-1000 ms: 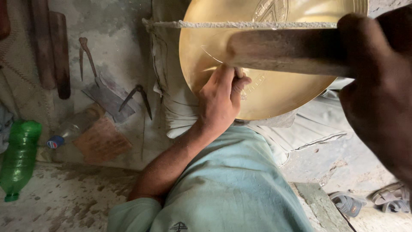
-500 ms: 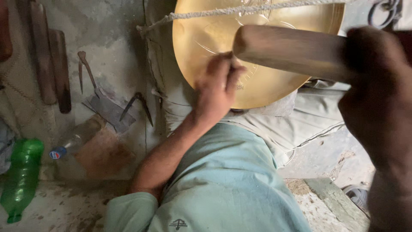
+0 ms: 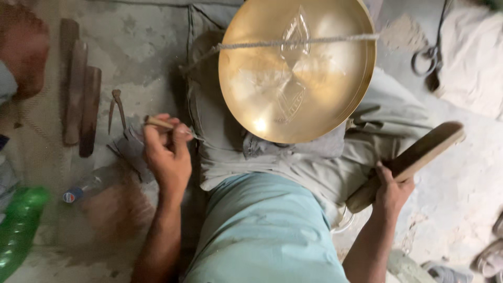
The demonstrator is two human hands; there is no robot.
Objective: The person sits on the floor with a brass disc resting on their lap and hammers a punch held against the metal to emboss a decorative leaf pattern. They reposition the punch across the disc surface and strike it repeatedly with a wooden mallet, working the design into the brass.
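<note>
I am watching my left hand (image 3: 168, 157) pinching a thin wooden-handled tool (image 3: 167, 126) between thumb and fingertips, off to the left of my lap and above the floor (image 3: 141, 47). My right hand (image 3: 392, 191) is gripping the lower end of a long wooden mallet (image 3: 408, 162), fingers wrapped tight around it, with the stick angling up and away to the right beside my knee. Between the two hands, a round brass dish (image 3: 296, 68) is resting on my grey trousers (image 3: 314, 157), its hollow face turned up at me, and a rope (image 3: 293, 43) is stretching across its upper part. Out past the left hand, several dark wooden sticks (image 3: 78, 99) and a pair of iron dividers (image 3: 116, 107) are lying on the floor. A green plastic bottle (image 3: 18, 225) is lying at the far left edge.
</note>
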